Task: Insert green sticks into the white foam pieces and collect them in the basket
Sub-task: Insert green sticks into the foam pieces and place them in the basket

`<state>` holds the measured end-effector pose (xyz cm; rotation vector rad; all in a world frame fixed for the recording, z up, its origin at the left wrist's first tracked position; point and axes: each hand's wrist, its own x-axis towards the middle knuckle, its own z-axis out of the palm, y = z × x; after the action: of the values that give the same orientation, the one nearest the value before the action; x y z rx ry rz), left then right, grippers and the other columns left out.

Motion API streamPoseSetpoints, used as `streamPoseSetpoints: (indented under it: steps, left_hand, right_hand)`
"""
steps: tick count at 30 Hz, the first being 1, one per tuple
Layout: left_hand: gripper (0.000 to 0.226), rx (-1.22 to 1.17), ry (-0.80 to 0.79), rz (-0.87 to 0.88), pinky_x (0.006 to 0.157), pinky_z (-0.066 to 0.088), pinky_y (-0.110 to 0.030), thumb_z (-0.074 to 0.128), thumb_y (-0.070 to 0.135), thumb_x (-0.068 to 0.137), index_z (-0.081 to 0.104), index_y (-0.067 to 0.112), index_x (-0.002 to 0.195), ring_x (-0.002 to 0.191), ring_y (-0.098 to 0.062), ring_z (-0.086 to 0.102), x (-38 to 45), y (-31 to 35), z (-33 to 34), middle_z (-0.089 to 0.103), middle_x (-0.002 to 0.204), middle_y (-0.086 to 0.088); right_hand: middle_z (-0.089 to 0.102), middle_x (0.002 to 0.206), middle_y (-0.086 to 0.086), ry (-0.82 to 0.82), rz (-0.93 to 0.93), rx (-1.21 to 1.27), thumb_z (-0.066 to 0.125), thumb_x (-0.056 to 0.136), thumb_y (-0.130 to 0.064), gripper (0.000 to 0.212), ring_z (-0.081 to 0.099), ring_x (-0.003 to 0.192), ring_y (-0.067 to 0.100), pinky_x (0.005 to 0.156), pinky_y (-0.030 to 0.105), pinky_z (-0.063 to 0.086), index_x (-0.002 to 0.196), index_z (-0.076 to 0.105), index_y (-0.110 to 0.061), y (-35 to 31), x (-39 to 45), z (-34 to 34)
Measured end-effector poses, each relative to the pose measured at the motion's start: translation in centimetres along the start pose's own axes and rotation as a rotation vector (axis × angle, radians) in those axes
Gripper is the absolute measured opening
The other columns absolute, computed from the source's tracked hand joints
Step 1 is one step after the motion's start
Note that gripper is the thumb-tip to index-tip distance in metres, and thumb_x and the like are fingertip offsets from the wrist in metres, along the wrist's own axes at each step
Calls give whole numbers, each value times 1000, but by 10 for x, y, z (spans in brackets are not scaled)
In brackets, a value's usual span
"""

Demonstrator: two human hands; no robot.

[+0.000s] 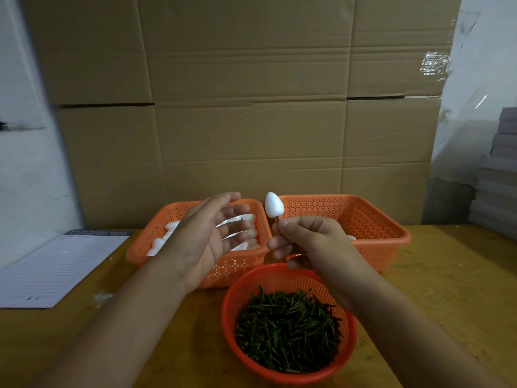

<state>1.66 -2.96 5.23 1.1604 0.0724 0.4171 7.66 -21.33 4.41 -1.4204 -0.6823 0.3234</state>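
Note:
My right hand (310,242) pinches a green stick (277,221) that carries an egg-shaped white foam piece (274,204) upright on top. My left hand (212,236) hovers open, palm to the right, over the left orange basket (173,214), which holds several loose white foam pieces (161,243). The right orange basket (377,217) stands behind my right hand; one white foam piece (351,237) shows inside it. A round orange bowl (232,292) in front is full of green sticks (288,329).
A lined paper pad (56,267) lies at the left on the wooden table (447,289). White crumbs (102,297) lie beside it. Stacked cardboard boxes (246,107) wall off the back. Grey stacked items (498,175) stand at the far right.

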Motion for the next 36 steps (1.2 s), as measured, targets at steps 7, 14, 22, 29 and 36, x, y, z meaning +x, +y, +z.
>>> streamPoseSetpoints:
  steps: [7, 14, 22, 29, 36]
  left_hand:
    - [15, 262, 114, 98, 60, 54, -24, 57, 25, 99, 71, 22, 103, 73, -12, 70, 10, -7, -13, 75, 92, 0]
    - [16, 1317, 190, 320, 80, 47, -25, 51, 31, 101, 66, 32, 97, 97, -2, 62, 17, -18, -46, 68, 103, 17]
    - [55, 1790, 222, -2, 93, 36, -37, 22, 59, 101, 69, 30, 110, 121, -21, 54, 18, -24, -56, 60, 139, -1]
    - [66, 1863, 145, -87, 99, 34, -42, 12, 62, 100, 67, 35, 124, 131, -23, 47, 19, -26, -56, 54, 145, 0]
    - [81, 1885, 145, -76, 90, 42, -38, 8, 74, 93, 72, 27, 109, 111, -19, 57, 22, -29, -61, 67, 122, 2]
  right_hand:
    - [75, 79, 6, 13, 52, 32, 55, 101, -22, 19, 67, 66, 12, 53, 19, 49, 94, 70, -11, 3, 3, -3]
    - [73, 76, 7, 214, 249, 170, 56, 98, -19, 20, 64, 57, 11, 48, 22, 46, 107, 65, -4, 13, 15, -25]
    - [71, 70, 6, 351, 262, 192, 54, 97, -16, 19, 59, 52, 11, 46, 22, 47, 108, 63, -4, 27, 21, -44]
    - [72, 70, 6, 378, 291, 216, 53, 99, -18, 20, 61, 53, 11, 46, 23, 48, 110, 64, -6, 35, 24, -54]
    - [72, 75, 5, 351, 222, 280, 49, 99, -25, 24, 63, 57, 12, 51, 25, 49, 117, 59, -12, 35, 26, -56]
